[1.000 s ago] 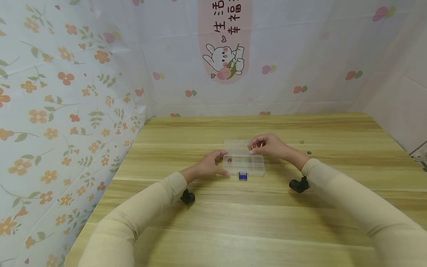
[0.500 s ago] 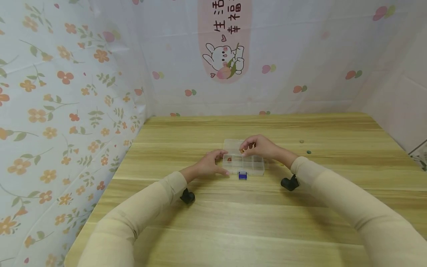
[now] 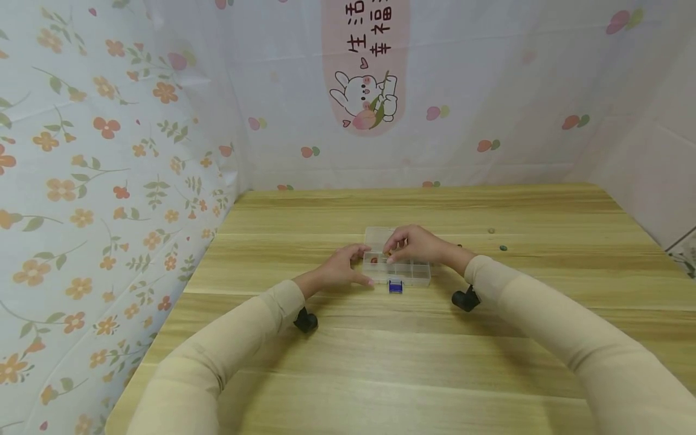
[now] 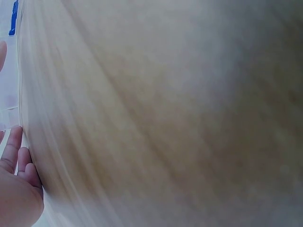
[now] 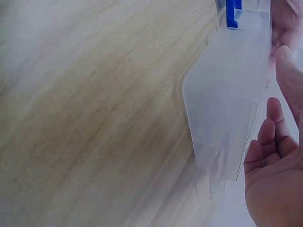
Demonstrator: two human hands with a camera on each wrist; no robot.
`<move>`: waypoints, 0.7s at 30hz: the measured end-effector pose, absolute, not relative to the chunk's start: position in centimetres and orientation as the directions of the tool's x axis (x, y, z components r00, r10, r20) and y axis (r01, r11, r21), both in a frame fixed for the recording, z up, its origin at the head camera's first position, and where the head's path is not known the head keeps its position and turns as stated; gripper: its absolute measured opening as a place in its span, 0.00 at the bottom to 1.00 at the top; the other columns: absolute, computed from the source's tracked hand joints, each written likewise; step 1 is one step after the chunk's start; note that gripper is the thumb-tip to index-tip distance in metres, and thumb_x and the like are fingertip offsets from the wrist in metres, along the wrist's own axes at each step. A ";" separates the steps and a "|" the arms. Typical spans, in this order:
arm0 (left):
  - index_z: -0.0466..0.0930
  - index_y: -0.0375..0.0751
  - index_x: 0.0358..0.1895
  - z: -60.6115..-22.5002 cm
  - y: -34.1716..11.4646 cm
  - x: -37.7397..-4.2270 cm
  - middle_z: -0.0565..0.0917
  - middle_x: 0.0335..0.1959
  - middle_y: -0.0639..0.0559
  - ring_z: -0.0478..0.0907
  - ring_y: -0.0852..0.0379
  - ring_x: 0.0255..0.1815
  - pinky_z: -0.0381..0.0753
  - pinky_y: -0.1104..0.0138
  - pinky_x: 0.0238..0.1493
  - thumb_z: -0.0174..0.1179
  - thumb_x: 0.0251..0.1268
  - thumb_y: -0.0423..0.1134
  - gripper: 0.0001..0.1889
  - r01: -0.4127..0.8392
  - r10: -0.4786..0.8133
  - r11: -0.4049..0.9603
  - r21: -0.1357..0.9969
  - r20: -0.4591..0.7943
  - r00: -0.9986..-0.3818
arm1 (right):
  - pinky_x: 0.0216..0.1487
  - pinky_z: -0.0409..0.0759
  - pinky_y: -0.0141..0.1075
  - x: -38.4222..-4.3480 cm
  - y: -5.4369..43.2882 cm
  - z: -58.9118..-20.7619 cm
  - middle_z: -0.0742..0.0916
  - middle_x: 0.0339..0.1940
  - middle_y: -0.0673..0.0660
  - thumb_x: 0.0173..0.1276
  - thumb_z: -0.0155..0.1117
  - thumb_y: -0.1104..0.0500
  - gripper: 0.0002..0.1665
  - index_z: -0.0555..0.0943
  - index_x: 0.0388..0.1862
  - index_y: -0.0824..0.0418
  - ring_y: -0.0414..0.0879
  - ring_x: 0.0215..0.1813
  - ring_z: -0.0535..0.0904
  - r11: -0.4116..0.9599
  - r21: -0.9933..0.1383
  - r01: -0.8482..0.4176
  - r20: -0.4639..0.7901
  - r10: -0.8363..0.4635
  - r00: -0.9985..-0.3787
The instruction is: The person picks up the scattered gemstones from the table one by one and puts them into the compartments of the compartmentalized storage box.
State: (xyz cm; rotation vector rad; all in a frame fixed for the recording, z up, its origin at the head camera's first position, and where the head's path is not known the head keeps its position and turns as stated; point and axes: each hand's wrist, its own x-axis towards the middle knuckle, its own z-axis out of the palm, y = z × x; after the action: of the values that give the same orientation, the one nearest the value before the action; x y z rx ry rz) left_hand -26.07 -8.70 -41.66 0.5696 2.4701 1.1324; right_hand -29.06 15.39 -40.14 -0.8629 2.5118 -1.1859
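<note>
Clear plastic, the compartment box point(image 3: 421, 281) lies on the bench point(image 3: 348, 362), its long axis running left to right. The right hand point(image 3: 415, 243) pinches a small amber piece point(image 3: 389, 254) over the far row, just right of the red piece point(image 3: 374, 260); the left hand point(image 3: 342, 266), spread, touches its left end.

Box point(image 3: 421, 281) on table point(image 3: 348, 362), lid point(image 3: 375, 236) behind, latch point(image 3: 396, 287) in front, loose pieces point(image 3: 503, 248) at right.

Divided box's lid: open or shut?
Open: the clear lid is folded back behind the divided box, leaving its compartments uncovered.
</note>
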 end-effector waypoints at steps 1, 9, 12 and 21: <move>0.66 0.44 0.70 -41.6 -8.7 -26.1 0.72 0.63 0.47 0.65 0.48 0.64 0.62 0.54 0.66 0.77 0.49 0.44 0.43 0.209 0.500 0.596 0.776 -0.155 -0.852 | 0.41 0.72 0.40 -29.1 15.3 -40.2 0.83 0.37 0.52 0.58 0.75 0.62 0.10 0.87 0.40 0.61 0.48 0.39 0.73 0.498 -0.761 -0.415 0.039 -0.604 -0.796; 0.66 0.44 0.70 -41.6 -8.7 -26.0 0.71 0.64 0.46 0.66 0.49 0.65 0.63 0.55 0.66 0.77 0.49 0.44 0.43 0.214 0.508 0.593 0.776 -0.155 -0.847 | 0.45 0.75 0.42 -28.9 15.0 -39.9 0.82 0.37 0.53 0.57 0.76 0.62 0.11 0.88 0.39 0.61 0.48 0.41 0.73 0.507 -0.764 -0.399 0.003 -0.616 -0.788; 0.66 0.44 0.70 -41.5 -8.8 -26.1 0.72 0.64 0.46 0.65 0.48 0.64 0.63 0.54 0.66 0.77 0.49 0.44 0.43 0.218 0.511 0.593 0.775 -0.153 -0.846 | 0.44 0.75 0.42 -28.8 14.9 -39.8 0.81 0.36 0.53 0.56 0.76 0.63 0.11 0.88 0.39 0.62 0.48 0.41 0.72 0.506 -0.762 -0.403 0.005 -0.618 -0.786; 0.65 0.46 0.71 -41.6 -8.8 -26.1 0.71 0.64 0.48 0.65 0.49 0.65 0.62 0.54 0.66 0.76 0.49 0.45 0.43 0.208 0.505 0.599 0.773 -0.163 -0.847 | 0.46 0.75 0.42 -29.0 14.8 -40.1 0.80 0.37 0.53 0.58 0.75 0.62 0.11 0.88 0.40 0.60 0.48 0.42 0.72 0.518 -0.749 -0.413 -0.002 -0.626 -0.780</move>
State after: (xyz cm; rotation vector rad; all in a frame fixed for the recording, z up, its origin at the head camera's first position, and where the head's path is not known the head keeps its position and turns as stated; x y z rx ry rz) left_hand -26.07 -8.83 -41.62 0.5744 2.4630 1.1220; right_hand -29.05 14.83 -40.10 -0.8739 2.4890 -1.1207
